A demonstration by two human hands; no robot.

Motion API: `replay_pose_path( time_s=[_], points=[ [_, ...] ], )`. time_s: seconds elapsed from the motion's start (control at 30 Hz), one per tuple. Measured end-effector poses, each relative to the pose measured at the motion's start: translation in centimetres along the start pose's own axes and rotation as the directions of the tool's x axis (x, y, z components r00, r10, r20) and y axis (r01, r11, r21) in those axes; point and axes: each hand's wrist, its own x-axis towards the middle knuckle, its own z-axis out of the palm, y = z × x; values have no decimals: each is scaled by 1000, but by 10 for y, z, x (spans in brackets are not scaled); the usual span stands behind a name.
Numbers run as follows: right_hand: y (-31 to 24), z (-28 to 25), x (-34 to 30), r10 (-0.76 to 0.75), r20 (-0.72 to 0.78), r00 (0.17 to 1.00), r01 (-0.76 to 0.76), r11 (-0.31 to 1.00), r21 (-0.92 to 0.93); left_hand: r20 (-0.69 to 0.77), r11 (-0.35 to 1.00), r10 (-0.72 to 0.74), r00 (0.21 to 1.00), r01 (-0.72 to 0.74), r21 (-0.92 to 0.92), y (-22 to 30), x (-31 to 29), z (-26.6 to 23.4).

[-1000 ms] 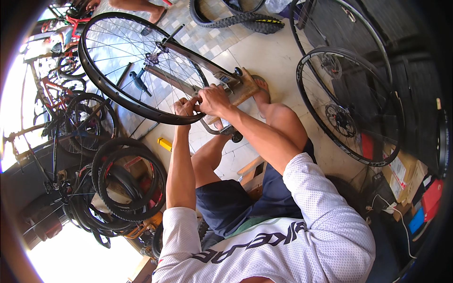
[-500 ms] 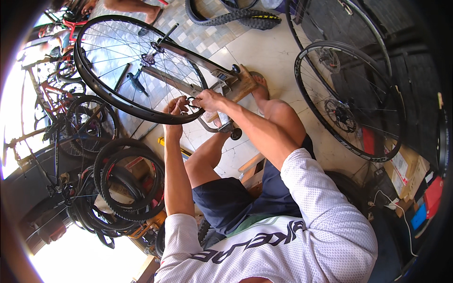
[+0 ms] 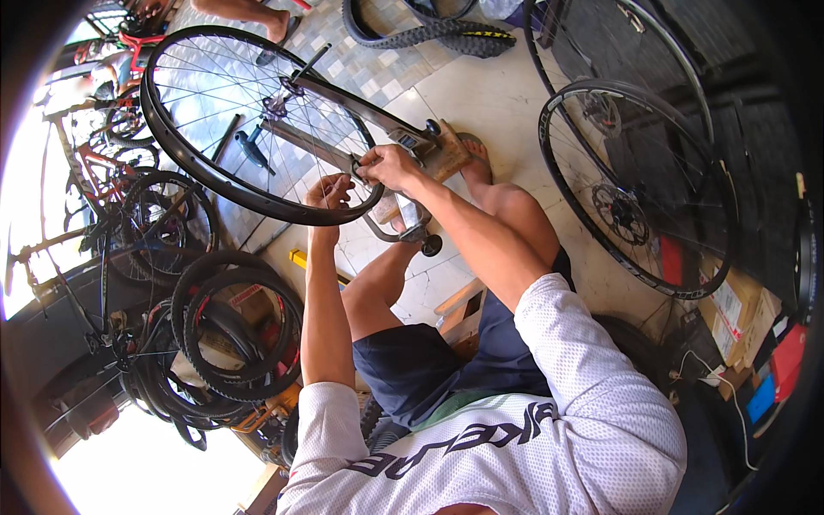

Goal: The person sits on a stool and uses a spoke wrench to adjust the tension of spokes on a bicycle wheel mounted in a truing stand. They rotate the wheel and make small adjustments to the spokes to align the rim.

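A black bicycle wheel [image 3: 219,183] with thin spokes and a bare rim sits in a metal truing stand [image 3: 322,90] on a wooden base in front of me. My left hand [image 3: 329,196] is at the near part of the rim, its fingers curled and pinched by the spokes; what lies between them is too small to make out. Just right of it, my right hand [image 3: 388,166] is closed with thumb and fingers on a small dark tool [image 3: 358,169], perhaps a spoke wrench, at the spokes beside the rim. Its far end is partly hidden.
A blue-handled tool [image 3: 252,148] shows through the spokes. Tyres [image 3: 232,326] pile up on the left, near several bicycles [image 3: 112,184]. Loose tyres [image 3: 438,34] lie beyond the stand. More wheels [image 3: 549,163] lean at the right by cardboard boxes [image 3: 736,309]. Another person's leg [image 3: 245,10] shows at the top.
My right hand has shifted slightly up and away from the near rim, turning the small dark tool with it. My left hand has moved slightly right, its fingers a little more spread.
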Motion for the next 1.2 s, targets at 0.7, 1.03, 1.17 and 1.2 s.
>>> replay_pose_path(
  time_s=[0.7, 1.03, 1.17, 1.2],
  points=[
    [-9, 6, -7, -182, 36, 983, 178, 869, -461, 16, 994, -49, 999, 51, -94, -11, 11, 6],
    [-7, 6, -5, -149, 35, 988, 148, 870, -470, 23, 997, -46, 999, 47, -54, -10, 13, 6],
    [-15, 7, -8, -183, 55, 982, 187, 853, -488, 26, 998, -36, 999, 37, -52, -12, 12, 5],
    [-14, 2, -5, -203, 55, 978, 204, 849, -488, 42, 997, -45, 998, 48, -65, -9, 14, 9]
  ],
)
